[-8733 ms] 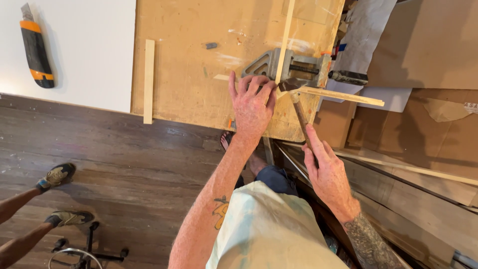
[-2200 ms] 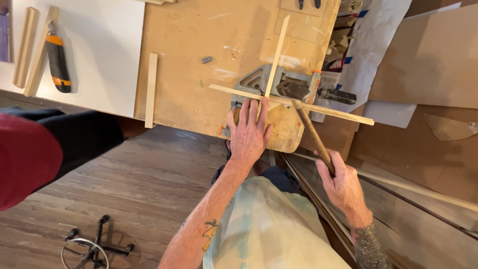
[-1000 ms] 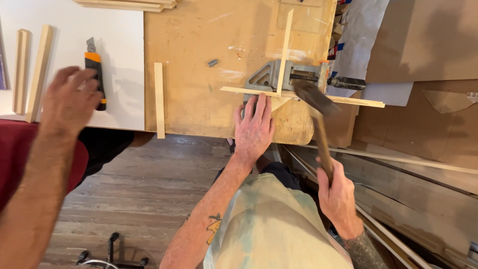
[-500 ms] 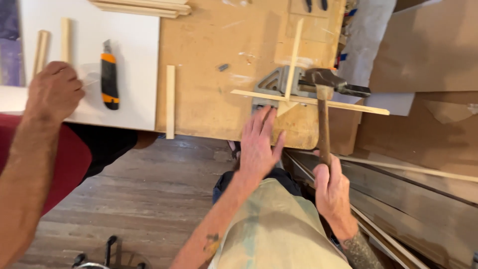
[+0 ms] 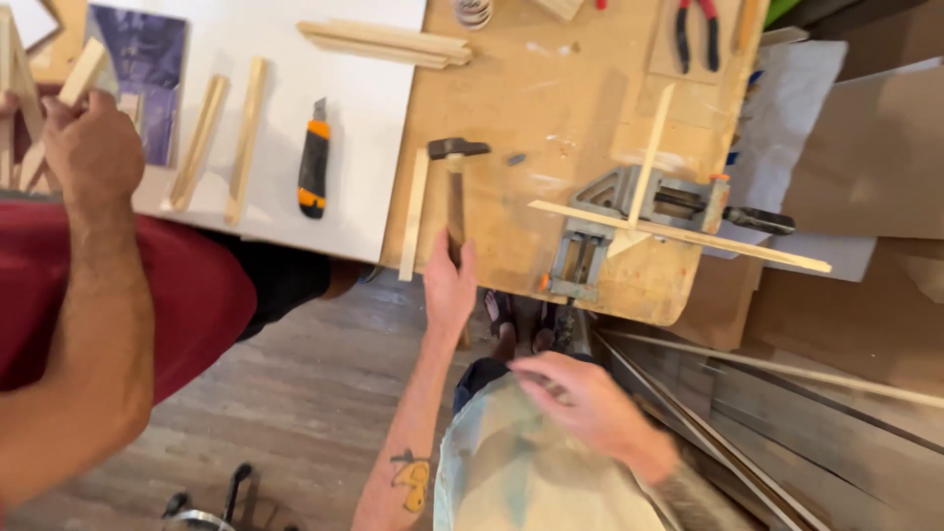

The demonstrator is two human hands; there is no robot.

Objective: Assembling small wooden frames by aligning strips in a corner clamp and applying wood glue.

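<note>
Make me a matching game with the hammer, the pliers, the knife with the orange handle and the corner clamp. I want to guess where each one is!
Things:
1. hammer
2. pliers
3. utility knife
4. corner clamp

Places:
A. on the white board
B. at the far edge of the wooden bench top
C. gripping two thin wooden strips that cross
D. under the left hand, head pointing away

Pairs: 1-D, 2-B, 3-A, 4-C
</note>
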